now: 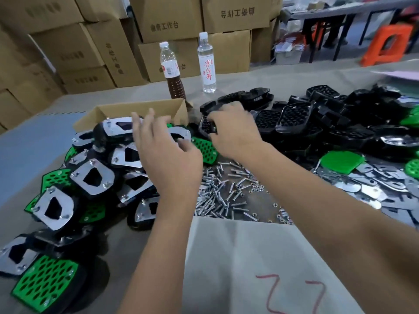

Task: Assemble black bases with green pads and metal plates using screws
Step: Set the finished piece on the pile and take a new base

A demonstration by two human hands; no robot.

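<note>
Right hand (233,130): fingers curled round a black honeycomb plastic base (207,126), at the near edge of the heap of black bases (317,118). Left hand (167,150): spread loosely, holding nothing, above the finished pile of metal-plated assemblies (90,177). Loose silver screws (222,193) between the forearms. Clear water bottle (206,64) reading 凉白开 (red characters). Red scrawl on the grey sheet (249,257).

Even, soft indoor light; glare on the metal plates (94,177); edges bend wide-angle, background blurred.
</note>
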